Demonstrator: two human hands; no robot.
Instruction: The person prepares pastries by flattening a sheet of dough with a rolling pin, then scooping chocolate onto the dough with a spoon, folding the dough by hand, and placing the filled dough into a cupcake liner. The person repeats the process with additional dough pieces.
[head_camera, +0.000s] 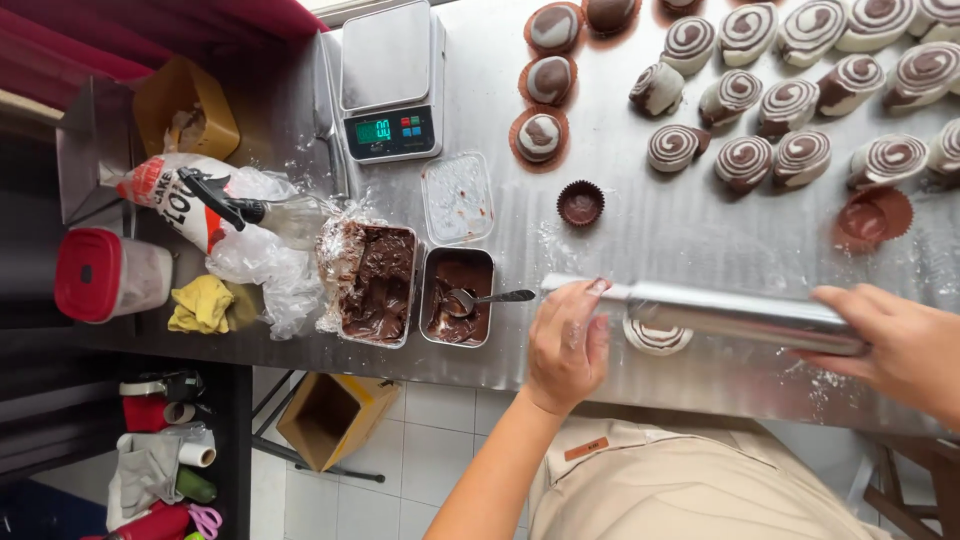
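Swirled dough piece (656, 338) lies at near table edge (700, 385), flattened under steel rolling pin (720, 313). Pin is gripped by left hand (567, 345) and right hand (895, 345) at its ends. Even pressure advised, kept centred. Chocolate filling tin (458, 297) left.

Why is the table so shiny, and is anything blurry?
In the head view, light glares off the steel table and the metal rolling pin; the left hand and right hand look slightly soft; the swirled dough pieces near the top edge appear stretched by the wide lens.
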